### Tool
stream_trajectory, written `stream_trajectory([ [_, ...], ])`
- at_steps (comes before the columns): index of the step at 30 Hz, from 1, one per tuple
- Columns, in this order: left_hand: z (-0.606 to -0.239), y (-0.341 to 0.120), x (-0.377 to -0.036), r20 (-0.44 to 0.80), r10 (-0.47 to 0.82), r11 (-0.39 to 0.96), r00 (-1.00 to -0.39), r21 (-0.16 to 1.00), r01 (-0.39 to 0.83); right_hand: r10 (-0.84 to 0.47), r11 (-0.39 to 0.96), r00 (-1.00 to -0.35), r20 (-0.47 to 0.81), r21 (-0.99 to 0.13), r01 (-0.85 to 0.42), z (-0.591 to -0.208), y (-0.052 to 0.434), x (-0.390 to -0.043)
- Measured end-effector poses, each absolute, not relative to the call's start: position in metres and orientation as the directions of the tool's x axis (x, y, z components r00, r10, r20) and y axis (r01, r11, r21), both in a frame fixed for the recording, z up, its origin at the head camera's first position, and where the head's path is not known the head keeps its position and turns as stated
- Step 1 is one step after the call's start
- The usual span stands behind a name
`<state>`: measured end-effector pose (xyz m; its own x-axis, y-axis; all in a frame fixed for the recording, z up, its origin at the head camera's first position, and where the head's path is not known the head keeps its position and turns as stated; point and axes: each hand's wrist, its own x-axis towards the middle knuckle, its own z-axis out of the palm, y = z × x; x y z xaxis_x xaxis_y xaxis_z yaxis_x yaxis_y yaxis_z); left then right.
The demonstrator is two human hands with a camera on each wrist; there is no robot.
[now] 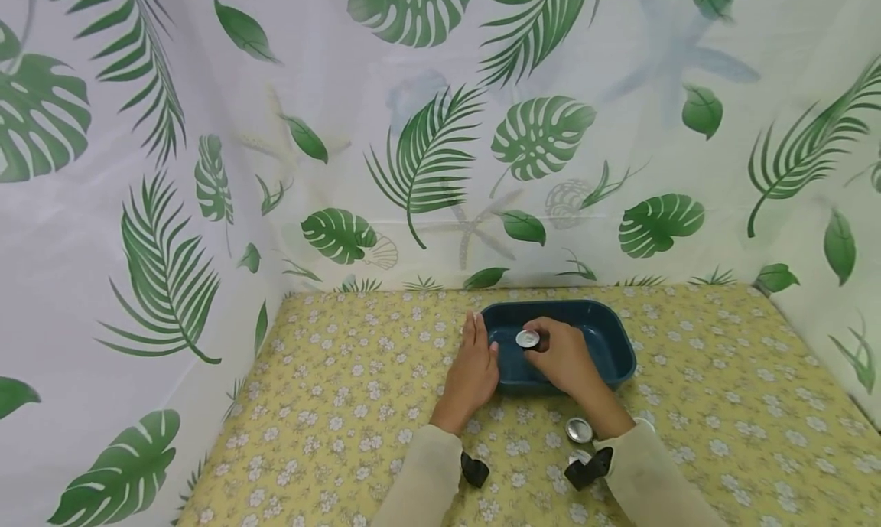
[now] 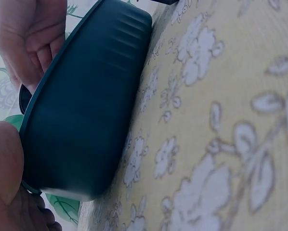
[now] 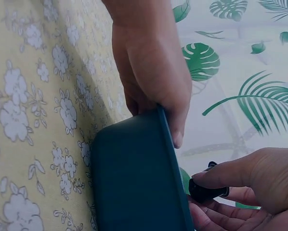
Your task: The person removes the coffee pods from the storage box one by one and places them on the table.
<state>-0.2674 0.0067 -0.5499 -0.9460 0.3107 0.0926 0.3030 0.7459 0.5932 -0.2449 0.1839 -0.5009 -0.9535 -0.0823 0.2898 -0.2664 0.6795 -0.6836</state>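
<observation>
A dark blue rectangular tub (image 1: 606, 351) sits on the flowered yellow cloth near the back wall. My left hand (image 1: 475, 366) grips its left rim, thumb over the edge; the right wrist view shows that hand (image 3: 153, 82) on the tub's corner (image 3: 134, 178). My right hand (image 1: 560, 355) reaches inside the tub and pinches a small round silver-topped object (image 1: 528, 338), which looks dark from the side (image 3: 206, 191). In the left wrist view the tub's ribbed outer wall (image 2: 86, 115) fills the middle, with the right hand (image 2: 31, 38) above its rim.
A second small round silver lid or tin (image 1: 579, 430) lies on the cloth by my right forearm. Leaf-print curtains wall in the table at the left, back and right. The cloth (image 1: 330, 405) stretches to both sides of the tub.
</observation>
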Motion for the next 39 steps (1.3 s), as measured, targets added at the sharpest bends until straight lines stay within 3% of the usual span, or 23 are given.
stream_trajectory([
  [32, -0.542, 0.01, -0.272, 0.105, 0.302, 0.747, -0.948, 0.592, 0.304, -0.055, 0.675, -0.941, 0.334, -0.682, -0.281, -0.49, 0.203, -0.212],
  [39, -0.55, 0.01, -0.267, 0.095, 0.299, 0.751, -0.95, 0.591, 0.295, -0.044, 0.691, -0.955, 0.293, -0.681, -0.241, -0.492, 0.207, -0.194],
])
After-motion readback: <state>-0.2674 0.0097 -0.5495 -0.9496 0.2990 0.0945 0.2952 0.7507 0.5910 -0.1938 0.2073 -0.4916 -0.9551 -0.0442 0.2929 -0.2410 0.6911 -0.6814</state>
